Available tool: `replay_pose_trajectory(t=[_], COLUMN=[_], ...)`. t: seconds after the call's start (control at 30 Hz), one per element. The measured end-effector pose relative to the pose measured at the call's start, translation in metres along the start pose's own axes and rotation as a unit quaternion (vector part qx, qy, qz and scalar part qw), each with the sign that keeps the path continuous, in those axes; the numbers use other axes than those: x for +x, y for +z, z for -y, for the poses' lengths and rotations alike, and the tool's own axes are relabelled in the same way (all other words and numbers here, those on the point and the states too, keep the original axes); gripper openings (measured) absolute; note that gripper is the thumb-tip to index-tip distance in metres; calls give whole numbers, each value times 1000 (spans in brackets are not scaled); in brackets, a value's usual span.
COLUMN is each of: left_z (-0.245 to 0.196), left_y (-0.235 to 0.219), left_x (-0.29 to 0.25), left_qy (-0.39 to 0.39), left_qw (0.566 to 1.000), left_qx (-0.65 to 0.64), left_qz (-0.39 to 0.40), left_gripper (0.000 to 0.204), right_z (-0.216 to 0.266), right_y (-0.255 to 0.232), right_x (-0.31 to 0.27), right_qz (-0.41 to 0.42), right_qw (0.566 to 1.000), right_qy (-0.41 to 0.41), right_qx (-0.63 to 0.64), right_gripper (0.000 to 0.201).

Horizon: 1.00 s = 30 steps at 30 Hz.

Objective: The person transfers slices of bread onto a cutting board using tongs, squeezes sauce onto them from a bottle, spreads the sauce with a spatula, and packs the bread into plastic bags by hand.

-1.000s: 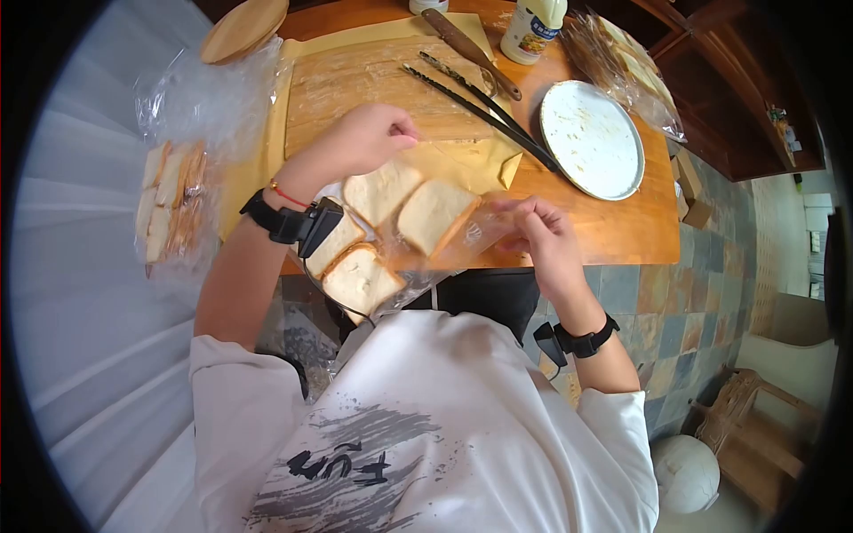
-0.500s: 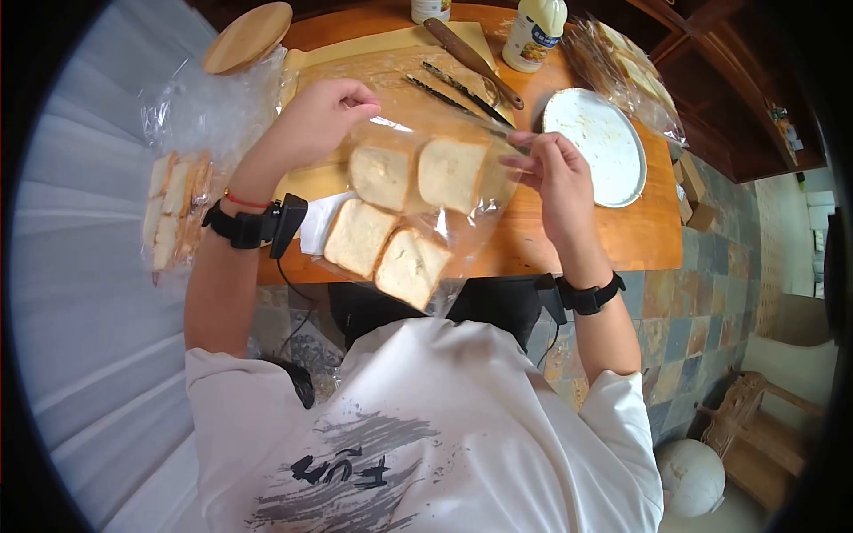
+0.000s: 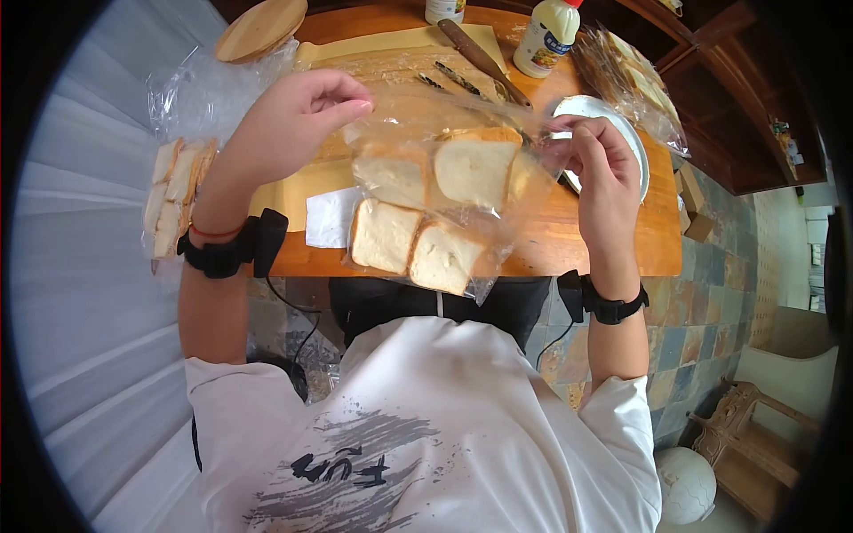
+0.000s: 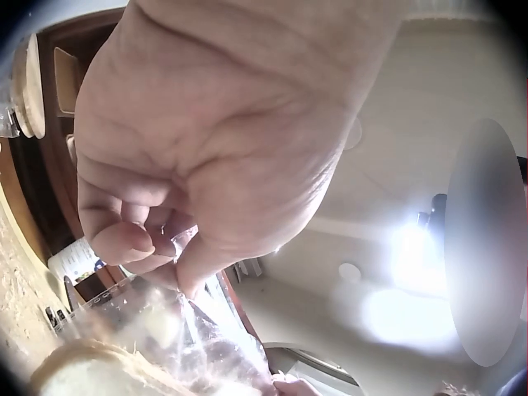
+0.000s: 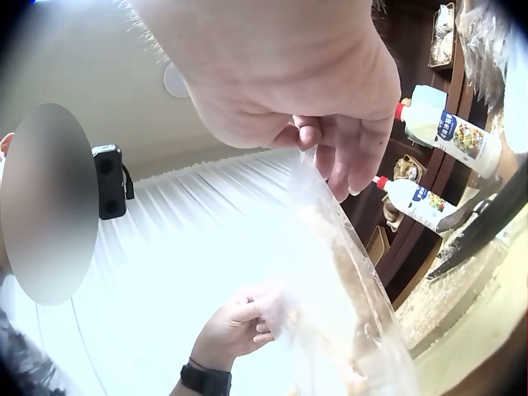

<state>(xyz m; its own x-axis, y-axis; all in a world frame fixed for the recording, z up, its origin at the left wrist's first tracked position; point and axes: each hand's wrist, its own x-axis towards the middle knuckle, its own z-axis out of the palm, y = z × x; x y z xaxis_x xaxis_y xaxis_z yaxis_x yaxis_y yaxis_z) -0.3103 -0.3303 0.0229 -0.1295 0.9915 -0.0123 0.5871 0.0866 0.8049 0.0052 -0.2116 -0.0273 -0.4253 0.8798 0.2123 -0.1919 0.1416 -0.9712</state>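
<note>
A clear plastic bag (image 3: 400, 111) hangs between my two hands over the front edge of the table, holding several slices of white bread (image 3: 475, 173) in two rows. My left hand (image 3: 298, 120) pinches its upper left corner between thumb and fingers; the left wrist view shows the film running down from the fingertips. At the upper right corner, my right hand (image 3: 609, 164) pinches the film. The right wrist view has the bag (image 5: 330, 247) hanging below that hand. Under the bag's left side, a square of white paper (image 3: 330, 219) lies on the table.
Behind the bag lie black tongs (image 3: 458, 78) and a brown-handled tool (image 3: 480, 58). A white round plate (image 3: 591, 111) sits behind my right hand, near a sauce bottle (image 3: 546, 40) and bagged bread (image 3: 635, 75). More bagged bread (image 3: 173, 195) is at left, beside a wooden lid (image 3: 258, 31).
Both hands have risen and moved apart, pulling the bag's top wide. The bag with the bread has lifted and swung right, uncovering the white paper.
</note>
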Motion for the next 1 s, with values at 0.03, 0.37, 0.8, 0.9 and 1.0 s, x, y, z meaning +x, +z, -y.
replay_pose_trajectory(t=[0.03,0.37,0.8,0.9,1.0], left_z=[-2,-10,4,8,6], left_y=[0,-9,-11,-12,-14], left_x=[-1,-9,-5,-4,-5], left_qy=[-4,-23,-16,-18,-15], left_qw=[1000,999,998,998,997], left_qx=[1,-32,-59,-66,-70], left_qz=[-1,24,12,11,12], left_gripper=[17,22,23,19,17], right_z=[1,10,45,51,51], right_y=[-1,-8,14,16,16], right_x=[-1,-11,-27,-29,-30], right_qz=[7,59,77,79,64], right_qw=[1000,997,957,948,947], right_qy=[-4,-54,-227,-242,-246], right_qx=[-7,19,-165,-190,-199], right_gripper=[20,18,8,9,8])
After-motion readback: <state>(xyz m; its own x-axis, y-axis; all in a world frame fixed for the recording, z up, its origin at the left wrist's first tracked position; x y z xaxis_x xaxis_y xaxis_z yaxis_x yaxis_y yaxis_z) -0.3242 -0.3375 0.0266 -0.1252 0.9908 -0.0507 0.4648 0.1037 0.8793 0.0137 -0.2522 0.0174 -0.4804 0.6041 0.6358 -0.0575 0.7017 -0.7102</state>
